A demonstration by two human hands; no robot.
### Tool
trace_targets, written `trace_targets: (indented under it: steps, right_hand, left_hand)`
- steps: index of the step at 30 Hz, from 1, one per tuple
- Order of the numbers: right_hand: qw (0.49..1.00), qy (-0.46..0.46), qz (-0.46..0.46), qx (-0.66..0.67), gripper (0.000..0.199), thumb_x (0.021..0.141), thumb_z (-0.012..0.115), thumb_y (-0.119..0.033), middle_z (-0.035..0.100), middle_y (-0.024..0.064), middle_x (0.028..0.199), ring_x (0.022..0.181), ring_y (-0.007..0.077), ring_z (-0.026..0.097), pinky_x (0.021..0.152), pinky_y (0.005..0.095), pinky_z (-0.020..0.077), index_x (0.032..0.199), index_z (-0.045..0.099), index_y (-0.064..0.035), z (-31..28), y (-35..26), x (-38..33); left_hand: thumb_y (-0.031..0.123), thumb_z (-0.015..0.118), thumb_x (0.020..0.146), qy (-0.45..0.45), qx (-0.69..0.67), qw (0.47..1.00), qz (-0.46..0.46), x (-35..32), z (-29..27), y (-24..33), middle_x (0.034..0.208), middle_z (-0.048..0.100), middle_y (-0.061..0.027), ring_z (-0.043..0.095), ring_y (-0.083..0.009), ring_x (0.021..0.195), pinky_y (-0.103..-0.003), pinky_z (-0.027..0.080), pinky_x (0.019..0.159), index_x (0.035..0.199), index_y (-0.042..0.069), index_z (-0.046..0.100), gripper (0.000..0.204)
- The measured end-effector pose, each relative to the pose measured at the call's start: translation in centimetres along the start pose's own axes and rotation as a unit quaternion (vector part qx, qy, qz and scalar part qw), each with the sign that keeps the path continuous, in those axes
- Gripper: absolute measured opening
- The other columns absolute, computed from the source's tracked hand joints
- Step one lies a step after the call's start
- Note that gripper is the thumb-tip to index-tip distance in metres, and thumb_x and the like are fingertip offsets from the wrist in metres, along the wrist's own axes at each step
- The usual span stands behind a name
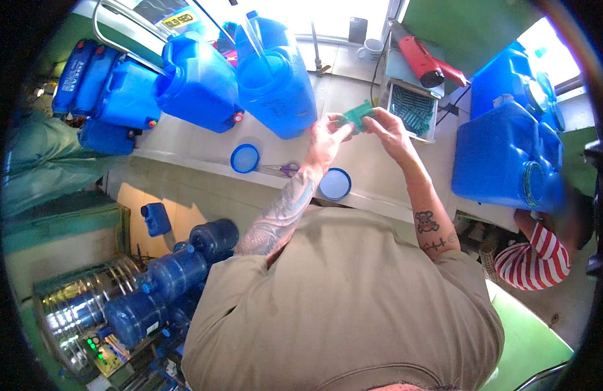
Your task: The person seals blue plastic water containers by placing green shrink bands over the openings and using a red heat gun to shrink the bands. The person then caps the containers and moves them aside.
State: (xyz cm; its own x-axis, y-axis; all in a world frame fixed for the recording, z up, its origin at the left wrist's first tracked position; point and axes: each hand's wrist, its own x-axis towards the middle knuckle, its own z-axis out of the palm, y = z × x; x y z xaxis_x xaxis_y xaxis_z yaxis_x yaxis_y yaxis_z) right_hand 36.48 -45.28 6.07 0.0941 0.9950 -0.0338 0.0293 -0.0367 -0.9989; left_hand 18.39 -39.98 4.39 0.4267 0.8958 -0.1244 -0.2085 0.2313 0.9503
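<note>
Above the white counter, a thin see-through green plastic piece (pixel 358 116), perhaps a film sleeve, is stretched between my hands. My left hand (pixel 326 138) pinches its left end between thumb and fingers. At its right end my right hand (pixel 391 132) grips it the same way. Close to my right hand is an open drawer-like tray (pixel 431 135) holding many similar green strips (pixel 409 107). A large blue open-topped jerrycan (pixel 278 94) stands just beyond my left hand. Two round blue lids lie nearer me, one left (pixel 244 158) and one below my hands (pixel 335 184).
Purple-handled scissors (pixel 288 169) lie by the left lid. A red heat gun or dryer (pixel 418 58) rests above the tray, beside a white mug (pixel 370 49). More blue jerrycans stand left (pixel 197 85) and right (pixel 493 153). Someone in a striped sleeve (pixel 532 260) is at far right.
</note>
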Motion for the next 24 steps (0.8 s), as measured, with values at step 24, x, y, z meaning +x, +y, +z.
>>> trace_targets:
  steps: [24]
  right_hand:
    - [0.955, -0.138, 0.146, -0.219, 0.034, 0.101, 0.063, -0.033, 0.074, 0.0128, 0.098, 0.089, 0.0221, 0.07, 0.082, 0.0352, 0.0549, 0.113, 0.067, -0.0016, 13.9, 4.7, 2.2]
  left_hand:
    - [0.013, 0.07, 0.094, 0.344, 0.008, 0.939, -0.015, 6.0, -36.6, -12.0, 0.104, 0.067, -0.0075, 0.06, -0.0144, 0.098, -0.03, 0.046, 0.088, 0.1, 0.0, 0.067, 0.015]
